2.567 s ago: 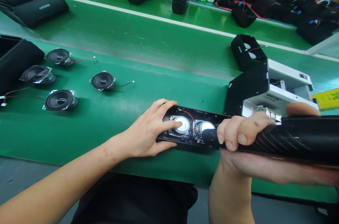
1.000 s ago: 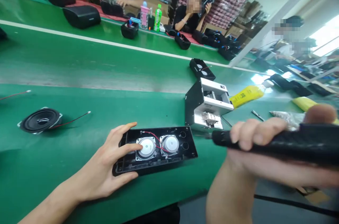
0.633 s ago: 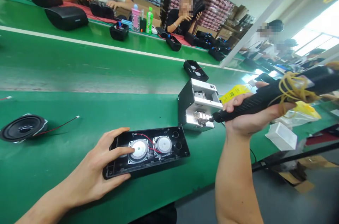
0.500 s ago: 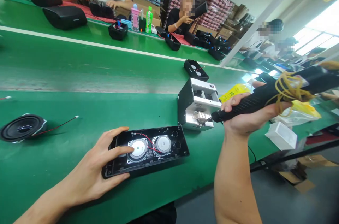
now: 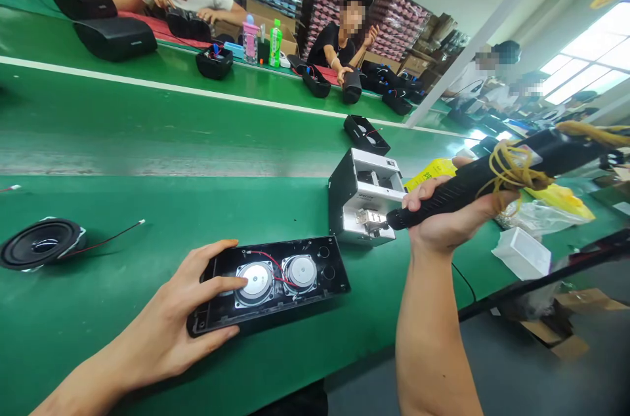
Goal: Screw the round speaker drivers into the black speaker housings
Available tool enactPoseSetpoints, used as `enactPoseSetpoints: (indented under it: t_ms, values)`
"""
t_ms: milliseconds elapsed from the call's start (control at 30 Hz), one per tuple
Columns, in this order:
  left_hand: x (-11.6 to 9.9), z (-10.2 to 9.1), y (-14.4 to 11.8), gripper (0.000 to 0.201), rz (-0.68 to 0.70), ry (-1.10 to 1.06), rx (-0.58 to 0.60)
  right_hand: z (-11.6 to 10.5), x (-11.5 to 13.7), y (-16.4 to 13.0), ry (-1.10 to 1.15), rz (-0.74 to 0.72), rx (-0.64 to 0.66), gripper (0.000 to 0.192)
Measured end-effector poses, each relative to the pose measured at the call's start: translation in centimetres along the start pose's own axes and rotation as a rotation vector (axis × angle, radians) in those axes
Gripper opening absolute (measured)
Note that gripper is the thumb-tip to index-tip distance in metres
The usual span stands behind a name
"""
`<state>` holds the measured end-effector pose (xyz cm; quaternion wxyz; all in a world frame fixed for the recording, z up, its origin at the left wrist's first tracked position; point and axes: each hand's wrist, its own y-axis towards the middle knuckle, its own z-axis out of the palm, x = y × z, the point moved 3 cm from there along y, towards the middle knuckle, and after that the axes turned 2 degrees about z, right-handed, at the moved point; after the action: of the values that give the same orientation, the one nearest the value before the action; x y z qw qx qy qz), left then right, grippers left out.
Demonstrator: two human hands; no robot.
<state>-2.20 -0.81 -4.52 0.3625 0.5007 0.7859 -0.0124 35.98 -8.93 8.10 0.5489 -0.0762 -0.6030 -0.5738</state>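
head camera, only view: open black housing (image 5: 279,300) is lying on the green bench (image 5: 147,196) at the near edge, left of and nearer than the screw feeder (image 5: 367,199). left driver (image 5: 254,281) and right driver (image 5: 300,271) both seated in it, backs up, red lead running between them. so placing looks done. fixing i'd call partway at best: too small to tell which corner screws are in. back of housing is uncovered, so closing up looks left.

left hand (image 5: 181,306) is spread over the housing's left end, thumb on near wall, a finger on far wall, another touching the left driver, steadying it i think. right hand (image 5: 455,218) is wrapped round the electric screwdriver (image 5: 470,186), nose at the feeder's front; looks like a screw pickup, can't see one on the bit.

loose speaker (image 5: 42,243) far left, not in a housing. similar housing (image 5: 367,134) beyond the feeder, also uncovered.
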Motion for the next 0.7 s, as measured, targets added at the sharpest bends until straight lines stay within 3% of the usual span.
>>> enactPoseSetpoints:
  t_ms: [433, 700]
  values:
    - [-0.2, -0.1, 0.0, 0.042, -0.004, 0.007, -0.004, -0.5, 0.6, -0.7, 0.003, -0.018, 0.010, 0.076]
    - [-0.1, -0.4, 0.2, 0.051, 0.007, -0.012, 0.086, 0.9, 5.5, -2.4, 0.101, 0.061, 0.126, 0.067]
